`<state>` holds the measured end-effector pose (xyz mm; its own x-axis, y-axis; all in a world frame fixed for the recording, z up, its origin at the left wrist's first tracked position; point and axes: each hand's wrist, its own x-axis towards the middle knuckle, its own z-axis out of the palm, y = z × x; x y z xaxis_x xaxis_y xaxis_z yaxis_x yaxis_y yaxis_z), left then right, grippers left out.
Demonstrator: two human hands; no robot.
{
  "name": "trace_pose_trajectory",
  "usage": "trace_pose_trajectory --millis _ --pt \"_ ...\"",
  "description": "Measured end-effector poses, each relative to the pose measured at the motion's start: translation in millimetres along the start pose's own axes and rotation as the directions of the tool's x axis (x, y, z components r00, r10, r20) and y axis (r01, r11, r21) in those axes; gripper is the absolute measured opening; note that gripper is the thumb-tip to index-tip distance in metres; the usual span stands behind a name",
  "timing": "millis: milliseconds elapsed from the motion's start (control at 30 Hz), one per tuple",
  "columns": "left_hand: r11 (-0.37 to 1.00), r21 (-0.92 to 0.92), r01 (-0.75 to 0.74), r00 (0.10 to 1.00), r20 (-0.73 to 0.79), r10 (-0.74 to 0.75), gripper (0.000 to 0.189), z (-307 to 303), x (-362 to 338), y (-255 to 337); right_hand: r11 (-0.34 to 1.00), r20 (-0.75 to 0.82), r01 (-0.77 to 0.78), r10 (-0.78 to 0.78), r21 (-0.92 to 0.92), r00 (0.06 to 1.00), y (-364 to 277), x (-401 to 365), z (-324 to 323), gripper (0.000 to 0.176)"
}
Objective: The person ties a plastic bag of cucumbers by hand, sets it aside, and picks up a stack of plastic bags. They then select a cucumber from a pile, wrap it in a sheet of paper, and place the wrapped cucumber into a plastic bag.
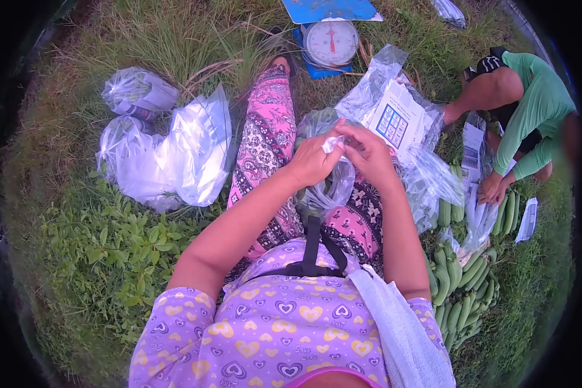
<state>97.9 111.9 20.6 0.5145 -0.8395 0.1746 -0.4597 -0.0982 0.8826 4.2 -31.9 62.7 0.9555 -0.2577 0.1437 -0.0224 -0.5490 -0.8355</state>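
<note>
My left hand and my right hand meet in front of me, between my knees. The fingers of both are closed on the bunched end of a clear plastic bag. A whitish twist of the plastic shows at my left thumb. The bag rests between my legs and has something greenish inside, partly hidden by my hands. Just beyond my right hand lie printed paper sheets on a heap of clear plastic bags.
Filled plastic bags lie on the grass at left. A dial scale with a blue pan stands ahead. At right, a crouching person in a green sleeve handles a bag beside green vegetables, possibly cucumbers or loofahs.
</note>
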Motion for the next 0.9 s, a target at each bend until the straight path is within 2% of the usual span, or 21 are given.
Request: trace_pose_trajectory --millis 100,167,200,267,333,400,467,500,600,633,700,767,900 --pt "0.99 0.081 0.114 0.987 0.106 -0.122 0.053 -12 3 4 0.964 -0.051 0.177 -0.191 -0.199 0.98 -1 11 2 0.017" --pt "0.971 0.093 0.219 0.961 0.15 -0.231 0.053 -23 5 18 0.983 -0.101 0.071 -0.089 -0.17 0.991 -15 12 2 0.011" --pt "0.986 0.052 0.155 0.979 0.126 -0.161 0.053 -23 5 17 0.988 -0.126 0.018 -0.038 -0.154 0.991 -19 12 2 0.009" --pt "0.999 -0.025 0.024 0.997 0.07 -0.022 0.051 -22 5 11 0.986 -0.238 0.039 -0.078 -0.162 0.968 -13 15 0 0.009" --pt "0.975 -0.221 0.012 0.994 0.107 0.012 0.05 -23 9 5 0.979 -0.306 0.076 -0.133 -0.19 0.943 -16 17 -1 0.009" --pt "0.914 -0.4 0.068 0.989 0.145 -0.01 0.048 -22 9 -3 0.963 -0.33 0.129 -0.204 -0.235 0.922 -25 17 -2 0.008" --pt "0.811 -0.555 0.183 0.976 0.202 -0.082 0.046 -19 9 -9 0.982 -0.352 0.129 -0.17 -0.138 0.92 -22 13 4 0.01" --pt "0.792 -0.579 0.194 0.976 0.194 -0.097 0.043 -19 8 -10 0.988 -0.361 0.127 -0.151 -0.089 0.92 -19 9 8 0.012" --pt "0.746 -0.634 0.203 0.979 0.145 -0.142 0.033 -16 5 -12 0.945 -0.379 0.046 0.084 0.323 0.922 -13 -2 32 0.024" --pt "0.746 -0.64 0.186 0.982 0.104 -0.156 0.03 -15 5 -12 0.972 -0.343 0.028 0.055 0.231 0.938 -18 -6 33 0.043" --pt "0.756 -0.636 0.154 0.984 0.033 -0.173 0.026 -13 3 -11 1.0 -0.355 0.012 -0.01 0.003 0.935 -34 -11 40 0.051" --pt "0.779 -0.616 0.117 0.986 -0.025 -0.167 0.024 -11 5 -6 0.99 -0.291 -0.051 0.01 -0.134 0.957 -24 -16 45 0.06" --pt "0.894 -0.445 0.051 0.99 -0.094 -0.104 0.027 -4 1 -21 0.942 -0.166 0.015 -0.075 -0.336 0.983 -1 -26 42 0.041"
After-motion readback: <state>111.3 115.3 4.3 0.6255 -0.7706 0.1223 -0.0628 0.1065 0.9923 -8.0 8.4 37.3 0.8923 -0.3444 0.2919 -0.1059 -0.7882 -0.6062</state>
